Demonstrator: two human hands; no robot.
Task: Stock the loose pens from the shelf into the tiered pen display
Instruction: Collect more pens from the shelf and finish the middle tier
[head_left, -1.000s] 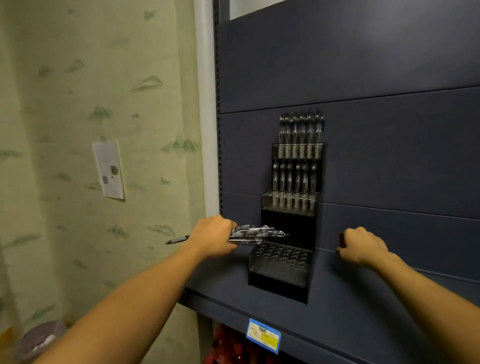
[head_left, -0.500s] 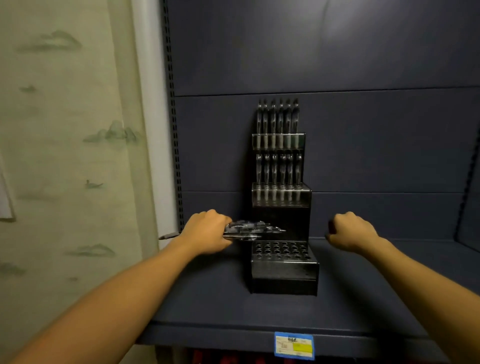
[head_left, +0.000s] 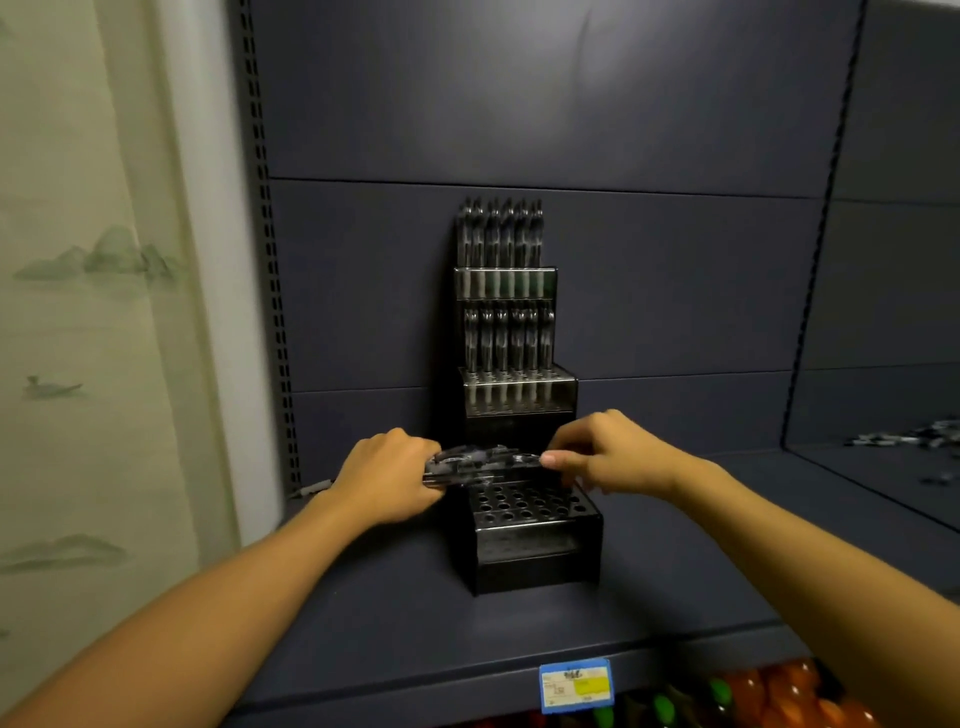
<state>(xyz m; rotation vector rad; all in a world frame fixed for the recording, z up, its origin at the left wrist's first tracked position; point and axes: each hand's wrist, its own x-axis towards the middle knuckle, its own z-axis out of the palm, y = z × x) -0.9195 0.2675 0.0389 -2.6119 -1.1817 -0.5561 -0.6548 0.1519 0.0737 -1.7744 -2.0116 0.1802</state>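
Observed: the left hand (head_left: 387, 475) is curled around a bundle of pens (head_left: 478, 464), held level just above the front tier of the pen display (head_left: 524, 499). The right hand (head_left: 615, 454) meets the bundle's free end, thumb and fingers closing on the pen tips; whether it has one pen separated cannot be told.

Assessment: the step in hand is drawing a single pen out of the bundle. It should be taken by its end, turned upright and lowered straight into one of the front tier's open holes, with the left hand's grip kept firm so the others do not spill. The two upper tiers each hold a row of upright pens.

Surroundings: the display stands on a dark blue shelf (head_left: 395, 639) against a matching back panel. More loose pens (head_left: 914, 439) lie far right. A price label (head_left: 575, 685) sits on the shelf edge; a patterned wall (head_left: 88, 322) is at left.
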